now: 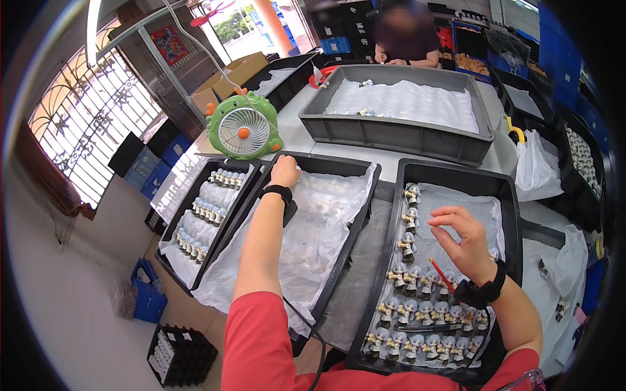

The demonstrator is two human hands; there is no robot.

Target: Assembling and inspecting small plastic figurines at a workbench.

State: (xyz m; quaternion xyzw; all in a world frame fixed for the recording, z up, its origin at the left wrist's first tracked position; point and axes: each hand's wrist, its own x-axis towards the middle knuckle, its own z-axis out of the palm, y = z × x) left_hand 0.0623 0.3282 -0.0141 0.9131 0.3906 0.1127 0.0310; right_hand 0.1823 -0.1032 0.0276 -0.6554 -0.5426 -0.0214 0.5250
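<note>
Reaching to the far end of the middle black tray (pixel 365 171), the left hand (pixel 285 171) rests on the white plastic liner (pixel 313 228) with its fingers curled under; whether it grips anything cannot be told. A black wristband sits on that wrist.

The right hand (pixel 466 241) hovers over the right black tray (pixel 512 195), fingers loosely bent and half open, thumb and forefinger close together near the top. A thin red stick (pixel 441 274) runs along the palm by the wrist, and the fingertips pinch nothing that can be seen. Below and to the left of this hand stand rows of small grey-and-white figurines (pixel 417 311), filling the near end of the tray and running up its left side in a single column.

A third black tray (pixel 171 225) at the left holds more figurines in short rows on white plastic. Behind it stands a green desk fan (pixel 243 130) with an orange hub. Farther back lies a large grey bin (pixel 391 133) lined with white sheeting, and another person sits beyond it. White plastic bags (pixel 538 166) lie at the right. On the floor at the lower left are a blue crate (pixel 149 298) and a black crate (pixel 182 355). A red poster (pixel 171 44) hangs on the far wall.
</note>
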